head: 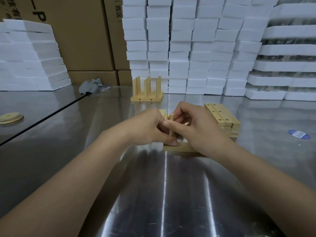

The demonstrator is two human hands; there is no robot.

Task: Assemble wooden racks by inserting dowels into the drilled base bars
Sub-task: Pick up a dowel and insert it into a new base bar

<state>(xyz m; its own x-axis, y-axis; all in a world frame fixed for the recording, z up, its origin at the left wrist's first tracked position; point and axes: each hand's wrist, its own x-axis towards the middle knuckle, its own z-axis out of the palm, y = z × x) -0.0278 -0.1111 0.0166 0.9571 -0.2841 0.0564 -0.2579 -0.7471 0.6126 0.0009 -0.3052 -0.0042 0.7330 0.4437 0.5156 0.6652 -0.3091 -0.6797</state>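
Note:
A wooden base bar (177, 148) lies flat on the metal table in front of me. One short dowel (171, 124) stands upright on it, its lower end hidden by my fingers. My left hand (150, 127) pinches the dowel from the left with thumb and forefinger. My right hand (196, 127) holds the same dowel near its top and covers the bar's right part. A stack of drilled base bars (222, 117) sits just right of my hands. More wooden pieces (163, 113) show behind my left hand.
Finished racks (147, 90) with upright dowels stand at the back centre. White foam blocks (196, 48) and cardboard boxes (82, 35) line the rear. A grey rag (90, 86), wooden discs (10, 118) at left and a blue sticker (298, 134) at right lie on the table.

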